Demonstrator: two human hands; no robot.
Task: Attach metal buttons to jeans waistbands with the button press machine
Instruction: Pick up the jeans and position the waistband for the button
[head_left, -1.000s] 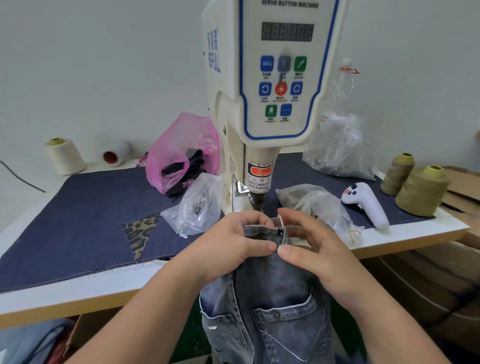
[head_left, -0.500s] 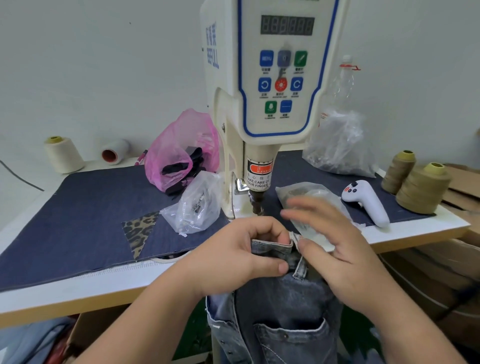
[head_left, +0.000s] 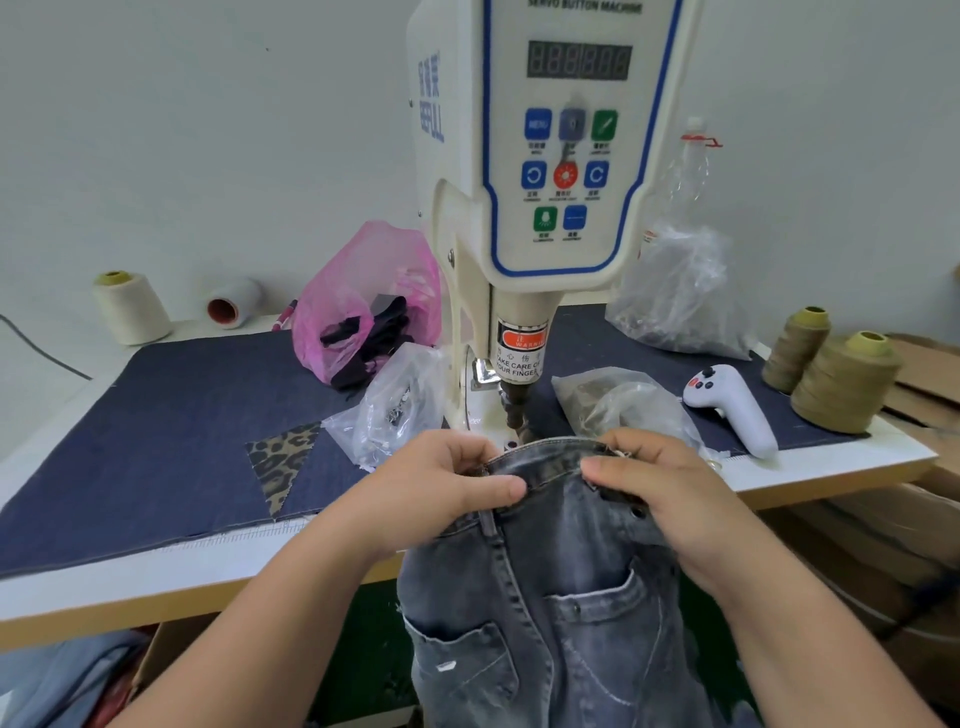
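Button press machine (head_left: 545, 208), upright behind the fingers (head_left: 467, 452) of both hands:
- Top edge of the front panel, high above the fingers: "SERVO BUTTON MACHINE", partly cut off by the frame.
- Display below it: six unlit digit cells, no number showing.
- Top-left blue key: "MENU". Captions under the other keys too small to read.
- Left flank of the housing: blue vertical lettering, not reliably legible.
- Warning label (head_left: 521, 353) on the ram, just above and beyond the fingertips: red band "WARNING", Chinese characters, then "TAKE CARE OF YOUR FINGER".
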